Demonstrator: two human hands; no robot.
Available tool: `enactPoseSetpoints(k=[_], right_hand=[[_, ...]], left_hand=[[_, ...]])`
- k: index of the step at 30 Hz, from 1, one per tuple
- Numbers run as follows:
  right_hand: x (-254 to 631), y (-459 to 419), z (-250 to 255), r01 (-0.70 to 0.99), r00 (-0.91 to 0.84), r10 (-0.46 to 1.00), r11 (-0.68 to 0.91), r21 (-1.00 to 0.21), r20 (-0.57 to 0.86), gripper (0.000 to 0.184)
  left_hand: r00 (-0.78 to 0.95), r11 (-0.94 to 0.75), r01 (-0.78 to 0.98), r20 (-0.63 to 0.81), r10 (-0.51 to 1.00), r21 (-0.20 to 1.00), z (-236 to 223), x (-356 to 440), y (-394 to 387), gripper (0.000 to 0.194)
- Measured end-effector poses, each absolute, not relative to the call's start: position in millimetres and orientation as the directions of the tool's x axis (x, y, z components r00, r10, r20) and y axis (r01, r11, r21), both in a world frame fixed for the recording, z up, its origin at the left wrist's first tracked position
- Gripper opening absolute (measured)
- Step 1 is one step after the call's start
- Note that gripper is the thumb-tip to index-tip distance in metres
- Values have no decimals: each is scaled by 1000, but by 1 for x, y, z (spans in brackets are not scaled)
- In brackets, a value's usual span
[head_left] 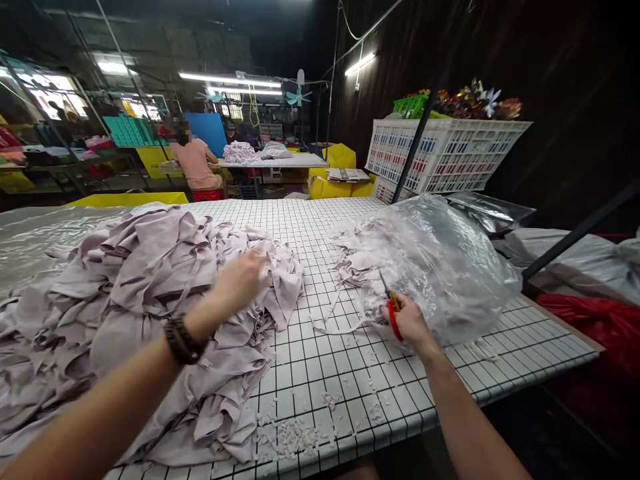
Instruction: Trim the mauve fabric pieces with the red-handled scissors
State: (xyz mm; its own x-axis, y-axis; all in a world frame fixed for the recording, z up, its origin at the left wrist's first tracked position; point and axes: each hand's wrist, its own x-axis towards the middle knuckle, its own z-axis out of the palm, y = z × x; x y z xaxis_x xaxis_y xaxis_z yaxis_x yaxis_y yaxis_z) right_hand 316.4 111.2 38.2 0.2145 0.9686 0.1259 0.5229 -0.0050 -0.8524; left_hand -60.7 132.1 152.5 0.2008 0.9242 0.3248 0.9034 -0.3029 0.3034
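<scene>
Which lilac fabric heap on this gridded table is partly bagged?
The right heap, nearest the scissors, partly inside the clear plastic bag; the left heap, by the left hand, lies uncovered.

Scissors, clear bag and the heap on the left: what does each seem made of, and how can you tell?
Scissors: red handle, probably plastic by its even colour; slim, pointed blades, likely metal.
Clear bag: glossy plastic film, by its bright crinkles and transparency.
Heap: matt lilac cloth, by its soft folds; fibre unclear.
</scene>
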Motion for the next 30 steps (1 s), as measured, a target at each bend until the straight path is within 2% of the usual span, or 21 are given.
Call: enactPoseSetpoints(k=[2,3,6,10,12,14,17,20,23,26,28,30], right_hand=[[319,110,50,418,196,970,47,-907,140,25],[320,107,57,371,193,970,68,-926,148,27],[320,96,78,261,185,967,123,-958,175,31],[320,77,106,-14,110,974,202,-979,199,26],[316,74,117,-148,70,976,214,-966,205,24],[310,74,125,-204,53,978,210,-956,203,22],[299,77,131,-238,24,979,204,-949,204,21],[287,81,133,-247,-37,976,198,-948,214,20],[270,87,131,-261,-118,971,174,-950,210,21],[245,92,127,-266,-177,958,175,-948,227,25],[227,93,120,-243,-235,942,181,-953,238,26],[211,90,110,-202,-366,907,143,-969,211,25]], left_hand=[[405,-369,727,73,911,578,108,-14,121,43],[475,-359,635,21,880,684,88,8,118,44],[523,-352,541,23,852,764,40,62,113,49],[550,-362,415,87,831,835,18,107,112,64],[549,-353,352,114,828,867,15,120,112,54],[531,-313,310,109,840,898,12,127,111,35],[483,-209,268,57,874,940,5,126,104,21],[406,-116,210,21,914,971,4,111,86,28],[299,40,-53,-23,954,998,16,87,66,34],[201,164,-365,-94,975,916,37,61,54,36],[149,218,-465,-166,975,858,47,46,51,36],[182,302,-570,-241,953,764,50,35,49,38]])
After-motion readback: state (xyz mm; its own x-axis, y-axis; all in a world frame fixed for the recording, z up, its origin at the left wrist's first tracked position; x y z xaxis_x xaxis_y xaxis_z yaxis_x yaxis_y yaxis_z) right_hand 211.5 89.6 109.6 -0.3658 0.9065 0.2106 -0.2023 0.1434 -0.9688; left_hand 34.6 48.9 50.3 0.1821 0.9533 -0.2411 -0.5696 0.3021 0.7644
